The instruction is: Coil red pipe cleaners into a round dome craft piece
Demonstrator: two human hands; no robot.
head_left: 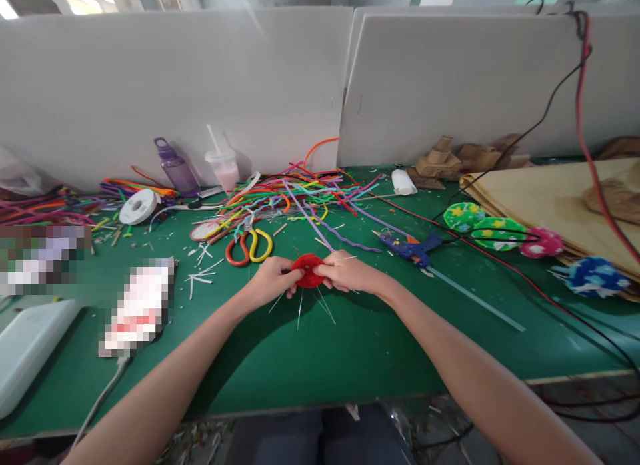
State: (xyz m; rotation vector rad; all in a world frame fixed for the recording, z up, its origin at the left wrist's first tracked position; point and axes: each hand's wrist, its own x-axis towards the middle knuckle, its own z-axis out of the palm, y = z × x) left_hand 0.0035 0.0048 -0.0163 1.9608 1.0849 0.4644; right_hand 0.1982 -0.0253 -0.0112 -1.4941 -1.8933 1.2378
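Note:
Between my two hands is a round red felt-like disc (309, 273), with several thin pale sticks or wires poking out around its edge. My left hand (276, 277) pinches the disc's left side, thumb on top. On the opposite side, my right hand (343, 272) grips it the same way. The fingers beneath the disc are mostly hidden. Scissors (249, 246) with one red and one yellow handle lie just beyond my left hand. To the right of my right hand rests a blue glue gun (410, 248) with a long clear glue stick in its back.
Colourful pipe cleaners (300, 188) are heaped at the back, near a purple bottle (177, 168) and a lidded cup (223, 168). A ribbon spool (140, 206) and white scraps (201, 276) lie left. Starry green discs (497, 232) and a red cable (580, 118) are at right.

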